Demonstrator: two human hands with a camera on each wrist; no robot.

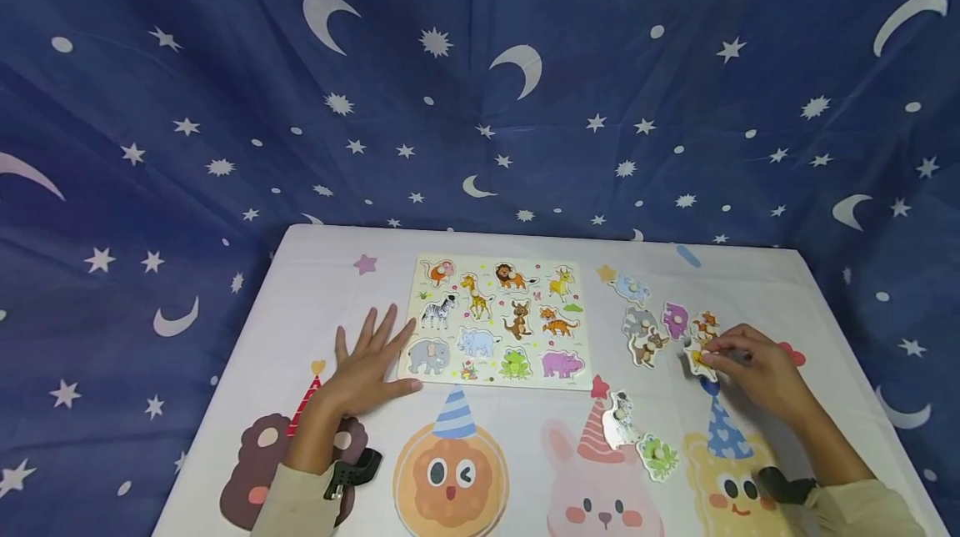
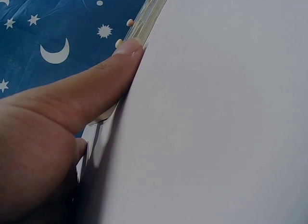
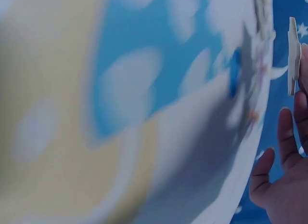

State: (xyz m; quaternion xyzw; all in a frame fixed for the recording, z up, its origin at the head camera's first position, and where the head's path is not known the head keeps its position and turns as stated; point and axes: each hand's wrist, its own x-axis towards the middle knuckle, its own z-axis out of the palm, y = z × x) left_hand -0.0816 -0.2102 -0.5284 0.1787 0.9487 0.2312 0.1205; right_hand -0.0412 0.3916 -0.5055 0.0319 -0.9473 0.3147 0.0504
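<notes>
A wooden puzzle board (image 1: pixel 450 324) printed with animals lies on the table; my left hand (image 1: pixel 369 368) rests at its left edge, fingers spread. The left wrist view shows the thumb (image 2: pixel 103 82) against the board's edge, with two small knobs (image 2: pixel 130 22) above. My right hand (image 1: pixel 757 366) pinches a puzzle piece with a yellowish animal (image 1: pixel 697 360), which the right wrist view shows edge-on, above the table. Beside it lie an orange animal piece (image 1: pixel 706 323), a purple hippo piece (image 1: pixel 675 318), an elephant piece (image 1: pixel 637 320) and a kangaroo piece (image 1: pixel 647 348).
A blue rhino piece (image 1: pixel 630 288) lies right of the board. Nearer the front are a zebra piece (image 1: pixel 619 422) and a frog piece (image 1: pixel 658 457). The white tablecloth (image 1: pixel 337 274) has cartoon prints; a blue star-patterned curtain (image 1: pixel 420 103) hangs behind.
</notes>
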